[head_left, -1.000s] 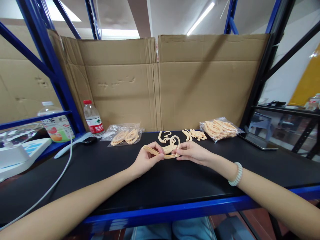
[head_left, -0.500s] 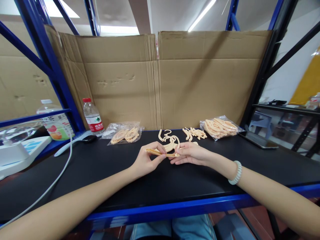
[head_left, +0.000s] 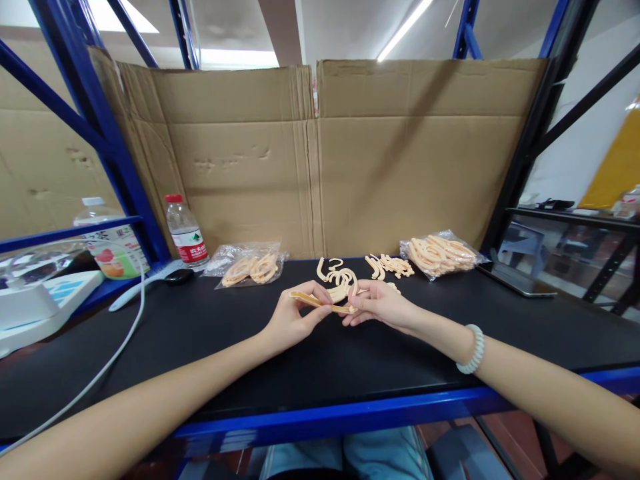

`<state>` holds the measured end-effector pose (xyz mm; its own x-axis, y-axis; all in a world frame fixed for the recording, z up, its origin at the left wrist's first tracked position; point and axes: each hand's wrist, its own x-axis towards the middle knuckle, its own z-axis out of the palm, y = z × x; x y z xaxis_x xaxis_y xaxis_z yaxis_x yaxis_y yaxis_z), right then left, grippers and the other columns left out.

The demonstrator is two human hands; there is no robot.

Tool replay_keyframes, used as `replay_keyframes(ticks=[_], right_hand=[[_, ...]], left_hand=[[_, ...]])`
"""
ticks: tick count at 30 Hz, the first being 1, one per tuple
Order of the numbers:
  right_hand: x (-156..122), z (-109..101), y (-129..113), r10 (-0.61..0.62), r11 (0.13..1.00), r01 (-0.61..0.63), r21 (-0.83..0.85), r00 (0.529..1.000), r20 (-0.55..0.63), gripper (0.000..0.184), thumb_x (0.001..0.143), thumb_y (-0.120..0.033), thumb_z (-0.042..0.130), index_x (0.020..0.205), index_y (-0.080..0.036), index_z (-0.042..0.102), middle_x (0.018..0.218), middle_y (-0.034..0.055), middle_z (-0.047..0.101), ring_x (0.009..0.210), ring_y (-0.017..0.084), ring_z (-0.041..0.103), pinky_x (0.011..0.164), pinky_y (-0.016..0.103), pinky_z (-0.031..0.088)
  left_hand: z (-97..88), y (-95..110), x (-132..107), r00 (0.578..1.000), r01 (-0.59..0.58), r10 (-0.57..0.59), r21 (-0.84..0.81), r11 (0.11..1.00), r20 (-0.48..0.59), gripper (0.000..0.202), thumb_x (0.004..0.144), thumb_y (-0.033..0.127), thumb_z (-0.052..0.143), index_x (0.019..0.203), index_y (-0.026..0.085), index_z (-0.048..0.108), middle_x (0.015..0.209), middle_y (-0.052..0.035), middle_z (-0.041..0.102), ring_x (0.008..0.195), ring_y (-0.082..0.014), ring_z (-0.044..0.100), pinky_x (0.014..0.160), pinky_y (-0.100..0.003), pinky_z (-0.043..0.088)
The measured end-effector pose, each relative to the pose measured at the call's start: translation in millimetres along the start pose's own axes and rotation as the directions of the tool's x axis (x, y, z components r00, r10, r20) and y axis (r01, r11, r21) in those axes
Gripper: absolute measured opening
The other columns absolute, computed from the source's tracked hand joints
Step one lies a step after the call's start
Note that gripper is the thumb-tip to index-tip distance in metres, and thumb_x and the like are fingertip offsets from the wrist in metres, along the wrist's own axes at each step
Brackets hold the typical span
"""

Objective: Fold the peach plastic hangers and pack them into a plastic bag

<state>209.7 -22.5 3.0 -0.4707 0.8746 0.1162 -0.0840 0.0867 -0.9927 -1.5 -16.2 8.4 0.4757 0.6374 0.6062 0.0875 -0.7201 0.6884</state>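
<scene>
Above the middle of the table, a long, thin beige plastic strip (head_left: 313, 301) with a slight bend is held between both hands. My left hand (head_left: 296, 316) pinches it between thumb and fingers near its middle. At its right end, the fingertips of my right hand (head_left: 379, 303) are closed on it. Exactly how its end meets any other piece is hidden by the fingers. Just behind the hands lie several curved beige pieces (head_left: 341, 277). One small hook-shaped piece (head_left: 336, 264) rests farther back. To the right is a pile of small beige pieces (head_left: 397, 265).
Back left on the black table (head_left: 240, 373) are a clear bag of beige rings (head_left: 253, 270) and a red-capped bottle (head_left: 185, 230). A fuller bag (head_left: 443, 255) lies back right, beside a flat dark device (head_left: 520, 280). A white cable (head_left: 135, 327) crosses the left side. Cardboard (head_left: 425, 160) walls the back.
The strip tilts slightly more, its left end a little higher. My right hand has shifted slightly, with its fingers drawn in closer around the strip's end.
</scene>
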Motion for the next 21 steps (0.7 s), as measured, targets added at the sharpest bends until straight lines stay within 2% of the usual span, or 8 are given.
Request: replay_keyframes(ticks=[4,12,16,18,21], right_hand=[[-1,6,-2,-0.065,0.998,0.064,-0.023,0.997,-0.029,0.037,0.071,-0.041,0.074,0.080,-0.017,0.049,0.074,0.0028,0.068,0.069,0.019,0.071,0.066,0.031,0.057],[-3,11,-3,-0.186,0.980,0.180,-0.083,0.980,-0.069,0.032,0.074,-0.039,0.071,0.083,-0.017,0.050,0.073,0.0024,0.069,0.062,0.017,0.070,0.060,0.027,0.057],[-3,10,-3,-0.195,0.980,0.189,-0.066,0.976,-0.098,0.033,0.074,-0.040,0.071,0.083,-0.017,0.049,0.071,0.0022,0.069,0.063,0.017,0.070,0.061,0.028,0.057],[-2,10,-3,-0.198,0.980,0.193,-0.058,0.973,-0.115,0.032,0.075,-0.041,0.070,0.083,-0.018,0.049,0.073,0.0028,0.069,0.065,0.017,0.070,0.063,0.028,0.056],[-1,9,-3,-0.232,0.971,0.221,-0.089,0.964,-0.132,0.032,0.071,-0.041,0.074,0.078,-0.017,0.053,0.077,0.0024,0.067,0.067,0.014,0.068,0.060,0.025,0.054]], left_hand=[[1.4,1,0,0.997,0.054,-0.056,-0.055,0.997,-0.047,0.015,0.078,0.026,0.065,0.075,0.014,0.057,0.076,-0.0033,0.059,0.069,-0.0151,0.059,0.064,-0.028,0.049],[3.7,6,-1,0.986,0.133,-0.148,-0.175,0.976,-0.074,0.018,0.078,0.029,0.067,0.076,0.014,0.058,0.074,-0.0006,0.057,0.068,-0.0139,0.061,0.065,-0.028,0.051],[7.4,11,-1,0.973,0.173,-0.202,-0.228,0.958,-0.108,0.021,0.077,0.031,0.068,0.074,0.014,0.057,0.074,0.0015,0.055,0.068,-0.0130,0.063,0.066,-0.027,0.053],[8.2,11,1,0.958,0.206,-0.251,-0.274,0.939,-0.140,0.024,0.075,0.033,0.071,0.073,0.013,0.056,0.072,0.0022,0.055,0.068,-0.0131,0.063,0.067,-0.028,0.055],[7.9,5,4,0.912,0.289,-0.369,-0.359,0.888,-0.178,0.030,0.069,0.035,0.075,0.074,0.013,0.055,0.070,0.0017,0.058,0.070,-0.0144,0.064,0.067,-0.028,0.056]])
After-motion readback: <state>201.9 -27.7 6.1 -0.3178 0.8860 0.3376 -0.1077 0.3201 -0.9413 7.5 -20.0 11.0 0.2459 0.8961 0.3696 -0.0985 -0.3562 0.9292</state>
